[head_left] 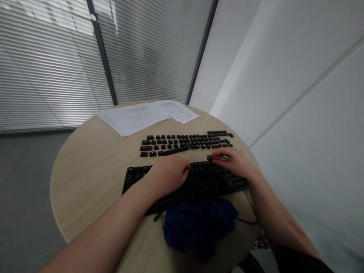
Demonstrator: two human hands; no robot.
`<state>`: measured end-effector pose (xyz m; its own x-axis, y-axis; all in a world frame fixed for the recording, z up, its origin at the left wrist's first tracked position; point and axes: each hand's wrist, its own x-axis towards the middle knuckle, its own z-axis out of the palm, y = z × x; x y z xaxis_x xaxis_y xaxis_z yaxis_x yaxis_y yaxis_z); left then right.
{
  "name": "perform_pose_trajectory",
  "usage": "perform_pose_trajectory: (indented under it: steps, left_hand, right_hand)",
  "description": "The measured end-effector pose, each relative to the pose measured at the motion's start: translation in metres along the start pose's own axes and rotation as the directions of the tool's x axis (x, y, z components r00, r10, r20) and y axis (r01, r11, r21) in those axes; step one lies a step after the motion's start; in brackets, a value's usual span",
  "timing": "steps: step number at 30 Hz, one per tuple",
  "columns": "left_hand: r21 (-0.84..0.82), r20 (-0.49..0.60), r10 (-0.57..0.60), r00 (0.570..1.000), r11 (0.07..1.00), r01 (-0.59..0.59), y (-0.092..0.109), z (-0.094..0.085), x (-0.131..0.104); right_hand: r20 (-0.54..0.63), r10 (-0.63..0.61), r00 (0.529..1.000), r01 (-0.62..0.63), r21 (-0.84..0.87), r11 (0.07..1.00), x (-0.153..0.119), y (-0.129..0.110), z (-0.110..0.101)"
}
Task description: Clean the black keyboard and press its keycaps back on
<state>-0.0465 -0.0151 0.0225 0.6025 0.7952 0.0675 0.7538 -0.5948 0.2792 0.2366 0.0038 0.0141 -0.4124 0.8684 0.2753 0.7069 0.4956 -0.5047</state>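
A black keyboard (182,189) lies across the near part of the round table, some of its keys in place along the far edge. Over its middle rests my left hand (169,172), fingers curled closed against the keys; whatever they may hold is hidden. At the far edge, right of centre, my right hand (231,161) pinches a small black keycap (209,158) between thumb and fingers. Beyond both hands, many loose black keycaps (162,142) sit in rows on the tabletop, with a long spacebar (176,150) among them.
A dark blue cloth (196,225) is bunched in front of the keyboard, beside a black cable (247,221). Printed paper sheets (136,118) lie at the table's far side. Window blinds (51,68) and a white wall (307,83) stand close behind the wooden table (82,170).
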Motion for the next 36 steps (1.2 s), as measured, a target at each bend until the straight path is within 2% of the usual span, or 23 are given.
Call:
perform_pose_trajectory:
  steps: [4,8,11,16,23,31,36]
  left_hand:
    - [-0.016,0.026,-0.006,1.000,1.000,0.007,0.001,-0.001,0.000]
    - [-0.018,0.020,-0.011,1.000,1.000,0.012,-0.002,0.001,0.002]
    - [-0.019,0.023,-0.012,1.000,1.000,0.012,-0.003,0.002,0.003]
    - [-0.016,0.042,-0.024,0.999,1.000,0.025,-0.002,0.000,0.003]
    - [-0.040,0.049,-0.020,0.999,0.999,0.022,-0.003,0.000,0.003]
    - [-0.048,0.047,-0.010,0.999,0.999,0.012,-0.004,0.004,0.004]
    - [-0.045,0.064,-0.007,0.998,0.999,0.010,-0.003,0.003,0.004]
  right_hand:
    - [0.039,0.037,0.999,-0.039,0.053,0.998,-0.006,0.007,0.006]
    - [0.170,0.056,0.984,-0.065,0.047,0.997,-0.004,0.015,0.003]
    - [0.208,0.050,0.977,-0.054,0.014,0.998,-0.005,0.016,0.002]
    - [0.245,0.012,0.969,0.002,-0.055,0.998,-0.004,0.014,0.005]
    - [0.251,-0.128,0.959,0.171,-0.159,0.972,-0.003,0.009,0.007]
    - [0.315,-0.141,0.939,0.216,-0.216,0.952,0.000,0.000,0.008]
    - [0.311,-0.144,0.940,0.230,-0.261,0.938,0.000,-0.002,0.011]
